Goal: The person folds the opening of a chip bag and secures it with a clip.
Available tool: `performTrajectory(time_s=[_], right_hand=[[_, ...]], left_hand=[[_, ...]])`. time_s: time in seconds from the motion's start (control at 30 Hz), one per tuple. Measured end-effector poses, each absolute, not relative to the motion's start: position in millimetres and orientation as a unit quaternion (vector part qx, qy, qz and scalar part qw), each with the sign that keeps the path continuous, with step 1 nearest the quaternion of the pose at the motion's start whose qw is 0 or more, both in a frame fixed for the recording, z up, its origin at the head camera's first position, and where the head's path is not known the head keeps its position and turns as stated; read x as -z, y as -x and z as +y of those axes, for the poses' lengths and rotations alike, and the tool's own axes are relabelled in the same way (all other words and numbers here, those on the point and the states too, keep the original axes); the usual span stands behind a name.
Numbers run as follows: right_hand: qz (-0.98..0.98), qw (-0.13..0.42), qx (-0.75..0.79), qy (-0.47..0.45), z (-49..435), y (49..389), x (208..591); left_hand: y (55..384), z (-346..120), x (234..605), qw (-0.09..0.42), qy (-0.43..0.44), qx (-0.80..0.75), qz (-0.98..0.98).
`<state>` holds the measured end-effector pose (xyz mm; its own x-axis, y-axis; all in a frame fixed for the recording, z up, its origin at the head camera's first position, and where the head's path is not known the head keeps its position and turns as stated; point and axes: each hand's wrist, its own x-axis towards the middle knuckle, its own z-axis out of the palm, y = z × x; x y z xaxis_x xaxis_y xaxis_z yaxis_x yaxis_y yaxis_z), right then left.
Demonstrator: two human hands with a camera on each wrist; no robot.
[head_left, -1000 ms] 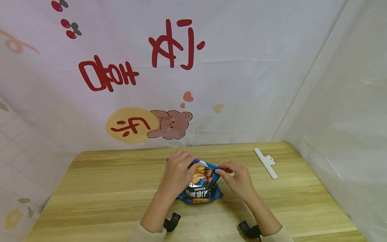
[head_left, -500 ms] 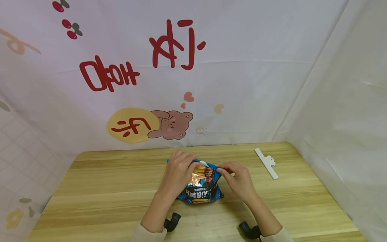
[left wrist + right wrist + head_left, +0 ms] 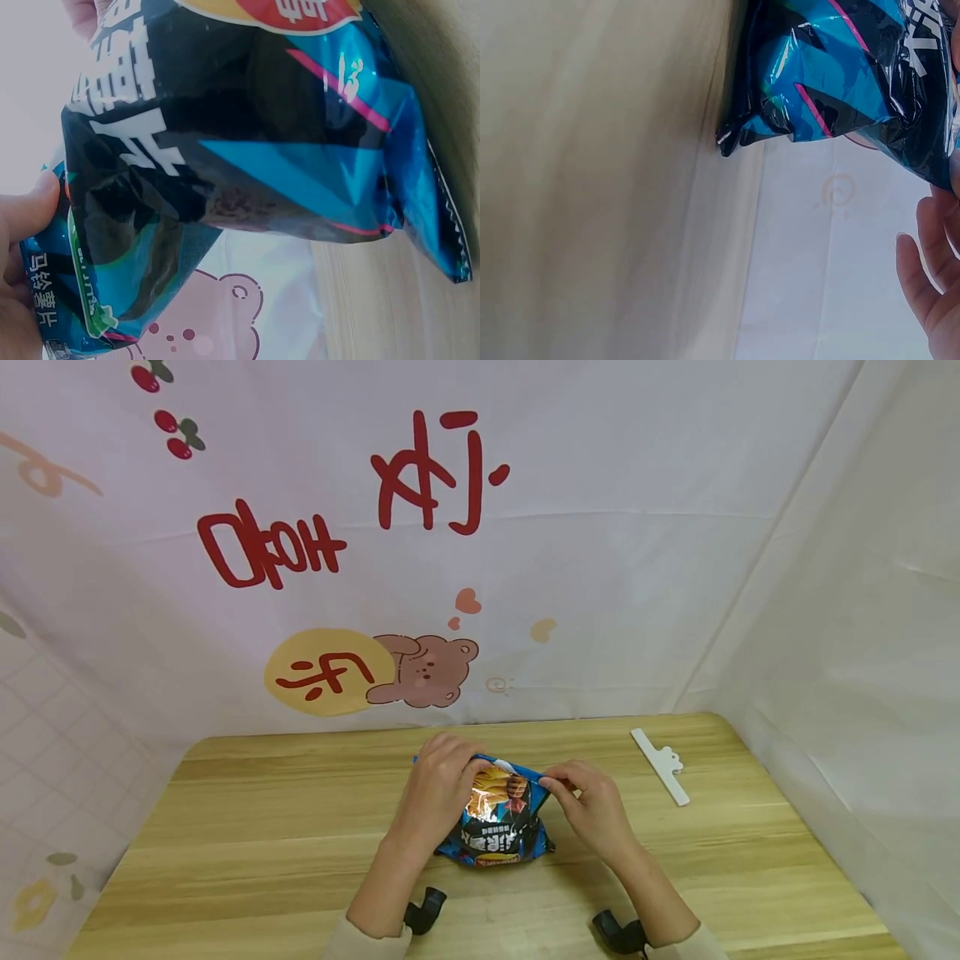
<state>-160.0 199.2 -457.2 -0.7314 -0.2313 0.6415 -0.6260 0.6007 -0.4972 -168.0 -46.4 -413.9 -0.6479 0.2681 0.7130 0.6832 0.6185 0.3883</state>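
Note:
A blue and black chip bag [image 3: 495,827] stands on the table, its printing upside down in the head view and its top edge folded over. My left hand [image 3: 442,785] grips the left part of that edge, thumb in front. With thumb and fingers, my right hand [image 3: 592,802] pinches the right end of the fold. In the left wrist view the bag [image 3: 247,135] fills much of the picture, and the left thumb [image 3: 34,206] presses on its face. The right wrist view has the bag's lower corner [image 3: 742,131] touching the table, with some right-hand fingers [image 3: 922,270] loose.
A white sealing clip [image 3: 660,766] lies on the wooden table [image 3: 262,835], right of the bag. Black curved pieces [image 3: 618,931] are at both wrists. A printed white cloth [image 3: 600,568] stands behind the table and along its sides.
Both hands keep their hold on the bag's top edge and barely move. The bag's front tilts slightly, so its glare and print shift a little.

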Motion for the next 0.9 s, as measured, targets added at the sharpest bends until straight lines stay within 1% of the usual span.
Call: performTrajectory(time_s=[0.23, 0.47, 0.6, 0.77, 0.9], right_hand=[[-0.86, 0.273, -0.352, -0.25, 199.6, 160.7, 457.2], [-0.863, 0.275, -0.34, -0.254, 201.1, 161.8, 457.0], [-0.863, 0.277, -0.337, -0.254, 201.8, 162.0, 456.8], [-0.866, 0.272, -0.336, -0.252, 201.3, 161.2, 455.8], [-0.87, 0.261, -0.338, -0.246, 200.7, 159.5, 454.5]], left_hand=[[168.6, -46.5, 413.4, 0.316, 0.279, 0.328, -0.846], [167.4, -47.6, 412.0, 0.304, 0.273, 0.331, -0.851], [167.9, -47.4, 412.2, 0.305, 0.278, 0.329, -0.849], [168.6, -47.6, 412.8, 0.309, 0.282, 0.328, -0.847], [168.4, -48.0, 412.5, 0.303, 0.282, 0.334, -0.847]])
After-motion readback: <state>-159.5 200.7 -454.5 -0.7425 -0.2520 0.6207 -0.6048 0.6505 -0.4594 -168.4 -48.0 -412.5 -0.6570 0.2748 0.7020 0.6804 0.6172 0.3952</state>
